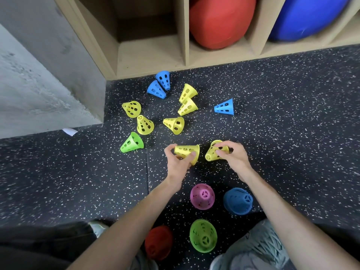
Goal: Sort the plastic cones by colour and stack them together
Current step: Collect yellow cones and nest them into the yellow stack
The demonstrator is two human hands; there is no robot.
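Gripping a yellow cone (pixel 187 152) on its side, the left hand (pixel 178 162) is curling its fingers and thumb round the cone's body, the wide rim pointing right. The right hand (pixel 232 155) is pinching a second yellow cone (pixel 213 152), narrow tip pointing down and left toward the first cone's rim. The two held cones are sitting just apart, not yet nested.

Beyond the hands, loose cones are lying scattered on the speckled black floor (pixel 292 133). Five more yellow ones are lying there: one by the wall side (pixel 132 109), one standing upright (pixel 145 124), one tipped over in the middle (pixel 174 124), and two touching each other farther back (pixel 188 91) (pixel 188 107). A green cone (pixel 132 143) is lying on its side just below the upright yellow one. Two blue cones (pixel 156 89) (pixel 163 79) are leaning together near the wooden shelf unit (pixel 152 55), and a third blue cone (pixel 225 107) is lying alone to the right.

Nearer the person, upright stacks are standing: pink (pixel 202 195), blue (pixel 238 200), green (pixel 203 235) and red (pixel 158 242); how many cones each is holding cannot be told from above. A red cushion (pixel 222 20) and a blue cushion (pixel 307 16) are filling two shelf compartments.
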